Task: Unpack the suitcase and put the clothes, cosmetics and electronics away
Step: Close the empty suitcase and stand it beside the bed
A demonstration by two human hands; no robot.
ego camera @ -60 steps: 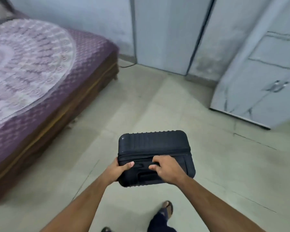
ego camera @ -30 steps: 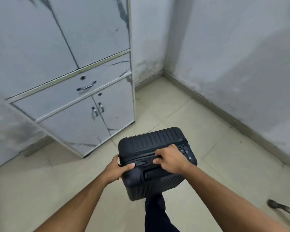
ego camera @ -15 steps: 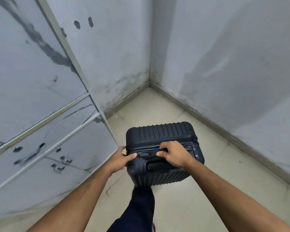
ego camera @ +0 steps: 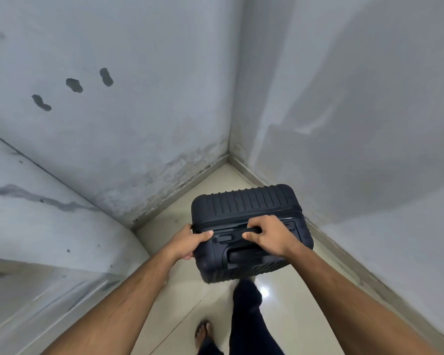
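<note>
Turning further toward the room's corner, the person has left the cabinet's drawer and door handles out of sight, and only the cabinet's pale marbled side remains at the left edge. Both arms reach forward and down, elbows bent, carrying the black suitcase closed and clear of the tiled floor, in front of the body and just short of where the two grey walls meet. The left hand clamps the case's left corner, thumb lying across the top panel and fingers wrapped round the side. The right hand curls tightly round the carry handle, knuckles up, thumb tucked beneath. A second, recessed handle sits just below it, untouched. The underside of the case is hidden, so its wheels cannot be made out, and nothing inside it shows. One dark trouser leg steps forward under the case; a sandalled foot shows behind it, the rest cut off by the bottom edge. Three dark marks dot the left wall.
</note>
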